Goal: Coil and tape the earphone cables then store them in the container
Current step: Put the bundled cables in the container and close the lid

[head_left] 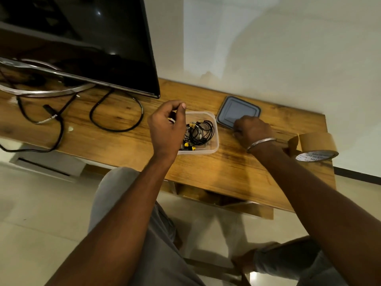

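Left hand (167, 124) curls over the container (215, 141) of earphones (201, 131), grip unclear; right hand (253, 129) grips the lid (237, 109) corner.

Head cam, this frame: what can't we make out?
- Left hand: fingers curl over the container; its own back hides whether they pinch anything.
- Right hand: fingertips tucked under it at the near edge of the lid; grip unclear.
- Earphone cables: left part behind the left hand; any tape too small.
- Tape roll: label print blurred.
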